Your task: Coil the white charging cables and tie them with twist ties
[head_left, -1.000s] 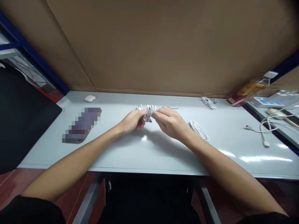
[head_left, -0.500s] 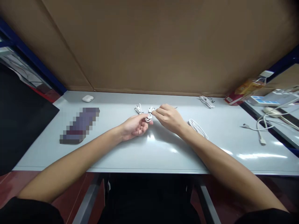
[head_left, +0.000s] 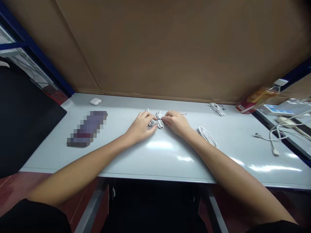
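A small coiled white cable bundle (head_left: 159,121) lies on the pale grey table (head_left: 160,155), tied round its middle. My left hand (head_left: 141,126) rests on the table at its left side, fingertips touching the coil. My right hand (head_left: 177,123) is at its right side, fingers pinching the bundle's end. Another bit of white cable (head_left: 151,122) peeks out under my left fingers.
A coiled white cable (head_left: 207,136) lies right of my right wrist, another cable (head_left: 217,108) at the back. A white earbud case (head_left: 95,101) and a blurred dark object (head_left: 87,128) sit on the left. Loose cables (head_left: 272,139), a bottle (head_left: 262,94) and cardboard wall stand around.
Both hands have lowered the cable bundle from just above the table onto its surface. The left hand has turned palm down beside it.
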Available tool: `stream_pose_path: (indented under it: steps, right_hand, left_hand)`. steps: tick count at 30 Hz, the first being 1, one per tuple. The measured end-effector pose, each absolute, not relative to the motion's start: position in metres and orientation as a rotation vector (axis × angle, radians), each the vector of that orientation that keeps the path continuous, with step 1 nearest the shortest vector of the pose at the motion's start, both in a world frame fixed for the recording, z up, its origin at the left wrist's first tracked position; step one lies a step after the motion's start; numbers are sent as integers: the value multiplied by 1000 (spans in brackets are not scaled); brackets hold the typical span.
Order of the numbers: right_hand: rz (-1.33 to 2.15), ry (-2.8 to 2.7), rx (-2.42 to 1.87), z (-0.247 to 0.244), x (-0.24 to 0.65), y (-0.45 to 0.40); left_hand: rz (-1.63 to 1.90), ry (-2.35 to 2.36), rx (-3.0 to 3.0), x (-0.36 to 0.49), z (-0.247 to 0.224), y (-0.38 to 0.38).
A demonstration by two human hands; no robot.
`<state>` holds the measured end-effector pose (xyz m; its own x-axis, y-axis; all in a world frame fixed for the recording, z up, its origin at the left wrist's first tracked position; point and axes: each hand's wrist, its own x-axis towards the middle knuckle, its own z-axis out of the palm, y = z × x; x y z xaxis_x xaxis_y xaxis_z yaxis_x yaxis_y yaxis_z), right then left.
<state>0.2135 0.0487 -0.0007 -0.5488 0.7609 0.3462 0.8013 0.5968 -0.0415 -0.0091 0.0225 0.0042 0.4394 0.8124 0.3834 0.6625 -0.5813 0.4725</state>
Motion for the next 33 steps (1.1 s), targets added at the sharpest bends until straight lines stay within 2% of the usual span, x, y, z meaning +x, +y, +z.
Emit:
stream_pose_path:
  steps: [7, 12, 18, 21, 24, 33]
  right_hand:
    - [-89, -2474, -1290, -4, 203, 54]
    - [54, -2431, -1320, 17, 216, 50]
    - [333, -2165, -1677, 62, 288, 36]
    - [371, -2076, -1933, 65, 325, 20]
    - [430, -2075, -2009, 58, 344, 0]
    - [988, -2099, -1941, 56, 293, 9]
  left_hand:
    - [796, 1243, 2516, -8, -1, 26]
    - [814, 1222, 2560, -6, -3, 29]
    - [814, 1221, 2574, -9, -3, 32]
    - [805, 1233, 2560, -13, -4, 35]
    - [782, 1250, 2546, -17, -3, 39]
    - [708, 1154, 2481, -30, 14, 41]
